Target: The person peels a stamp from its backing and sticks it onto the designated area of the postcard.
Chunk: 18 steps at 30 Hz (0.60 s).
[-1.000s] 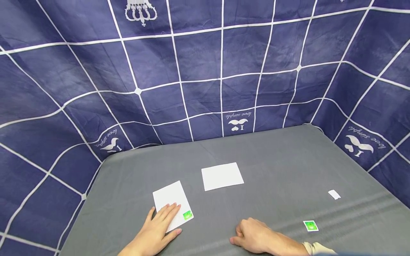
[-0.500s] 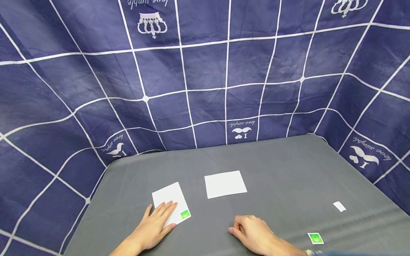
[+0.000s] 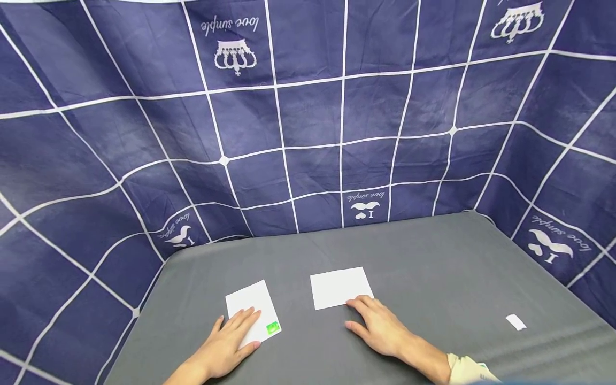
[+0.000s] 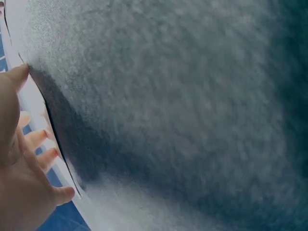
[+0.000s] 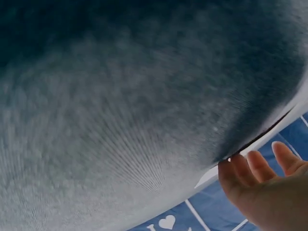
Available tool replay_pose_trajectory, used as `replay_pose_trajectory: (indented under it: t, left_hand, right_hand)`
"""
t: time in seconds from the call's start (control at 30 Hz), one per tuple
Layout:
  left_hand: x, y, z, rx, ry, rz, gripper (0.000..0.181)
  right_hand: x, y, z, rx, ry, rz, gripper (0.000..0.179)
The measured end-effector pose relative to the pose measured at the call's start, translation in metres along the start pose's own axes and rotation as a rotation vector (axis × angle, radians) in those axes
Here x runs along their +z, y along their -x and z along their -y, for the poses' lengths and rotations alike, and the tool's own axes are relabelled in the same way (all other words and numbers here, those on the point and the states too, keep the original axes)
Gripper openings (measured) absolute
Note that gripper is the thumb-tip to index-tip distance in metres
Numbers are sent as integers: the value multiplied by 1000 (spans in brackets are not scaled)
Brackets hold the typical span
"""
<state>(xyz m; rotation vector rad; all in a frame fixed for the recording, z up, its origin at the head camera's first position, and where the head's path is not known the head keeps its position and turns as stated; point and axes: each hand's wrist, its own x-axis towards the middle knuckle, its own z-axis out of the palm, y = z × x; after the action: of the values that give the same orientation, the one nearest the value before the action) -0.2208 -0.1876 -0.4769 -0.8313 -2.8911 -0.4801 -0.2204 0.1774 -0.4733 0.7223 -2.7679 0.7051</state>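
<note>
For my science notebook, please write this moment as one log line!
left fingers: on green-stickered card; right fingers: at near edge of blank card; white scrap: far right

the head view looked forward and down across the grey cloth [image 3: 423, 256] to the curtain [image 3: 310, 115]; close in, the wrist views looked past the left hand [image 4: 21, 187] and right hand [image 5: 274, 197], sharing cloth and curtain with it.

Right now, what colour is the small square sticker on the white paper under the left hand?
Green; the small square sticker shows best in the head view.
</note>
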Motion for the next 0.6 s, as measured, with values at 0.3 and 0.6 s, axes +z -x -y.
replay_pose_trajectory:
  t: [0.3,0.6]
  left_hand:
    - [11,4,-15,58,-37,-80,60]
    - [-3,0,-37,152,-153,-222,59]
  right_hand:
    - [10,-5,-4,-10,67,59,55]
    - [12,-1,-3,11,82,185,59]
